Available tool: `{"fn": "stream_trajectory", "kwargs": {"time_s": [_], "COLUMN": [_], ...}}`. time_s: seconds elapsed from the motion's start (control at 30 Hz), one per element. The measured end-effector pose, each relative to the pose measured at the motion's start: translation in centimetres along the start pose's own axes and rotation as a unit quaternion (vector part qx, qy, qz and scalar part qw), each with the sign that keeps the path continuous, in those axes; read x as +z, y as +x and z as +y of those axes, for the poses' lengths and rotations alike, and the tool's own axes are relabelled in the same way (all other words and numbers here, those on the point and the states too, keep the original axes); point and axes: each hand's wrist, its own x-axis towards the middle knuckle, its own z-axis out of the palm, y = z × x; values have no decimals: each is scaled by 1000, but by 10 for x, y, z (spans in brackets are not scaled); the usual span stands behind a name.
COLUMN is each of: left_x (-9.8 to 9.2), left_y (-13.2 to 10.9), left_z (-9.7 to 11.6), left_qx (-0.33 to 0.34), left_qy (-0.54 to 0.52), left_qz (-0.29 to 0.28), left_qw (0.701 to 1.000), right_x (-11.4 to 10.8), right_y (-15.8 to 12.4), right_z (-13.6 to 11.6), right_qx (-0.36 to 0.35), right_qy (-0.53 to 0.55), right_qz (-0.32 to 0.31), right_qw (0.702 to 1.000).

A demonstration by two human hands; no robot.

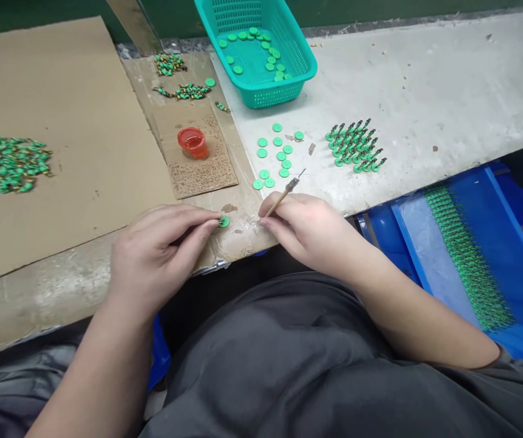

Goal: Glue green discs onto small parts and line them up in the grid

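Observation:
Near the table's front edge, my left hand (163,252) pinches a small green disc (223,222) between thumb and forefinger, with a dark bit at the fingertips. My right hand (309,231) is closed on a thin wooden-handled tool (277,202), its fine metal tip pointing up and right. Loose green discs (282,156) with small holes lie on the pale surface just beyond my right hand. A red cup (193,143) stands on a speckled cardboard piece (204,176) beyond my left hand.
A teal basket (273,94) holding green discs stands at the back. Assembled green pieces (357,146) stand in rows at right. Small green-and-gold parts (12,164) are heaped on cardboard (83,121) at left. A blue bin (508,255) with green pieces sits below, right.

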Motion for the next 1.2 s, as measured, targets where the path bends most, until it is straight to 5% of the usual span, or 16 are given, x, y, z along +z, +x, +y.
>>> {"fn": "stream_trajectory", "kwargs": {"time_s": [0.2, 0.53, 1.2], "left_x": [1, 1, 1], "left_y": [0, 0, 1], "left_z": [2, 1, 0], "left_qx": [-19, -44, -34], "left_qy": [18, 5, -6], "left_qz": [1, 0, 4], "left_qw": [1000, 999, 999], "right_x": [-4, 31, 25], "right_y": [7, 43, 49], "right_z": [1, -1, -6], "right_qx": [10, -21, -30], "right_qy": [-3, 53, 20], "right_qz": [-15, -17, -71], "right_qw": [1000, 998, 997]}}
